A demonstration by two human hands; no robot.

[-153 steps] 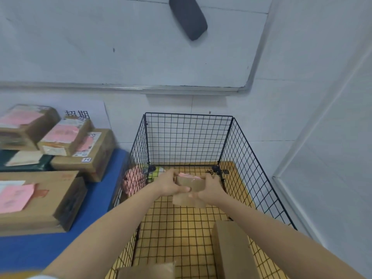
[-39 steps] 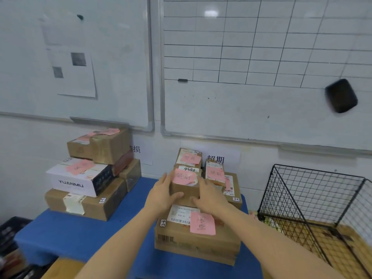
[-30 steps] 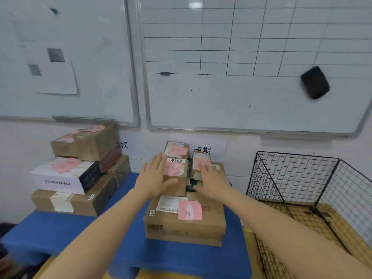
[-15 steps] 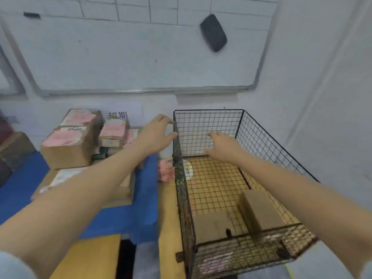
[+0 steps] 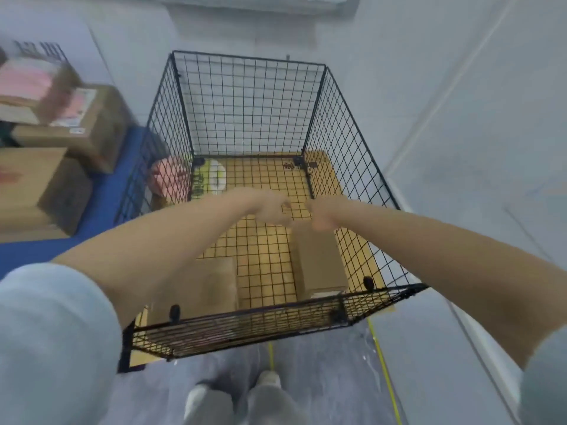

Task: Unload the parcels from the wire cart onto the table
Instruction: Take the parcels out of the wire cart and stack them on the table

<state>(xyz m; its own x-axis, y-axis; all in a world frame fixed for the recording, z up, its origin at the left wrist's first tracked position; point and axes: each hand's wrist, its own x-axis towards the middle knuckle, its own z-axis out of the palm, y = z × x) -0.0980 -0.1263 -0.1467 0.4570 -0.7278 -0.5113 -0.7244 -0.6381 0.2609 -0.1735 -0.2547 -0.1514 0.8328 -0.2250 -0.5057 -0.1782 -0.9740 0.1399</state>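
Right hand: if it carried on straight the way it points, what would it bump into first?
Probably the brown parcel lying by the wire cart's right wall: the right hand points down over its far end. Depth is unclear; it may already touch.

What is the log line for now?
phase: reach | left hand, right hand: inside cart, empty | parcels: two in cart

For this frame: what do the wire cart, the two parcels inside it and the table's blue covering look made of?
Wire cart: thin metal wire, black coated, judging by the rigid uniform grid. Left parcel and right parcel: brown cardboard, matte, with flat faces and square edges. Blue covering: likely cloth or soft sheet, matte; blur leaves it open.
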